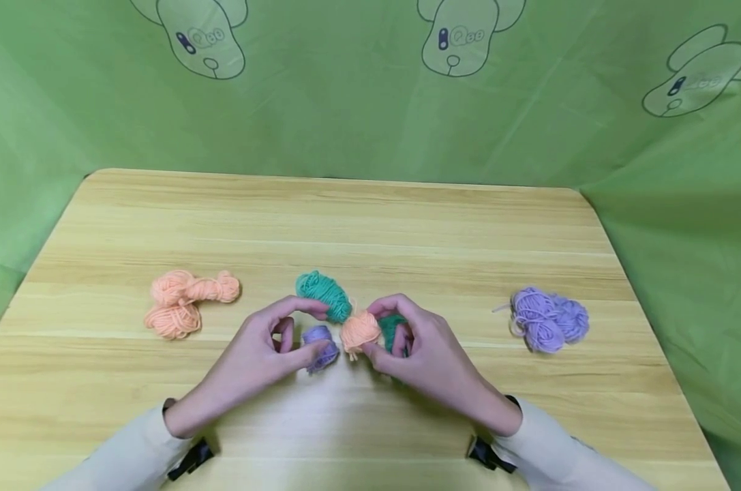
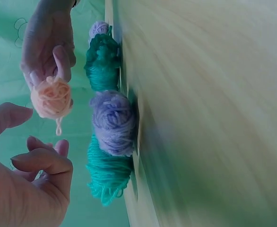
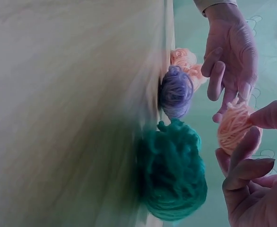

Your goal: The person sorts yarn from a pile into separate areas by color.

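My right hand (image 1: 416, 341) pinches a small peach ball of yarn (image 1: 360, 332) between thumb and fingers, raised above the table in both wrist views. A short strand hangs from that ball. To its left is my left hand (image 1: 275, 344), thumb and fingers parted, holding nothing. A purple ball of yarn (image 1: 320, 346) lies on the table below the left hand's gap. Just beyond the left fingertips rests a teal ball of yarn (image 1: 324, 294). A darker green ball of yarn (image 3: 176, 170) sits under the right hand, which partly hides it in the head view.
Several peach balls of yarn (image 1: 176, 300) lie grouped on the left of the wooden table (image 1: 358, 225). Several purple balls of yarn (image 1: 545, 319) are bunched on the right, with a loose strand end. A green cloth (image 1: 345, 123) hangs behind the table.
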Available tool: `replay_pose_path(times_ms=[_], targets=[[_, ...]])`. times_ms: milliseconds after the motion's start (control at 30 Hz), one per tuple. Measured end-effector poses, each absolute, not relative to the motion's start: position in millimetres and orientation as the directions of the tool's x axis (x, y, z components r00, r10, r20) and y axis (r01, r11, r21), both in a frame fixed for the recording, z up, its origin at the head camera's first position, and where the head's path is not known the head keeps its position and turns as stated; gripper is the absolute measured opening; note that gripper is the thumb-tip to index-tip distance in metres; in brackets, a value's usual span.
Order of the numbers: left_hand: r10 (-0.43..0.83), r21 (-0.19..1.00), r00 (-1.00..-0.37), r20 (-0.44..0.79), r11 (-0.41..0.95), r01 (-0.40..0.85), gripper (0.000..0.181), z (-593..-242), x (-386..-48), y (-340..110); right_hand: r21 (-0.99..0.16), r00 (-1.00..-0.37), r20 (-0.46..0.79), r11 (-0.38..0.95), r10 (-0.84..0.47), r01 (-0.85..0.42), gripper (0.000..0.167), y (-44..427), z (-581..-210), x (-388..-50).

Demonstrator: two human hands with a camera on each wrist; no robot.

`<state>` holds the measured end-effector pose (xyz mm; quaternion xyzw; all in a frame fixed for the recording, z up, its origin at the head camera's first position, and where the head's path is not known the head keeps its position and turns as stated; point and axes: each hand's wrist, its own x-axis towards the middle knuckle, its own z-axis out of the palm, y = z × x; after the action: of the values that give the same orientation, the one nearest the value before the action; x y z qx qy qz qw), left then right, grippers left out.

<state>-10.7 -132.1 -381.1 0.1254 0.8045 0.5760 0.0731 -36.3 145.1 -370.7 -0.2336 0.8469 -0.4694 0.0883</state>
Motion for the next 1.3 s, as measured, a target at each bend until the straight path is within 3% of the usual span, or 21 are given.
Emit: replay_pose_path(times_ms=[700,1300], targets=[[0.245,0.947,-0.97,-0.011,0.313,0.069,0.037,-381,-8,-142,-0.657,-0.878,0.028,0.653,-0.478,-0.377,0.042,135,-382,-39],[0.217,0.945,-0.975,-0.041,0.325,0.033,0.034,-379,-6,-150,-0.55,-0.859,-0.077,0.74,-0.506,-0.387,0.039,129,-376,-44]])
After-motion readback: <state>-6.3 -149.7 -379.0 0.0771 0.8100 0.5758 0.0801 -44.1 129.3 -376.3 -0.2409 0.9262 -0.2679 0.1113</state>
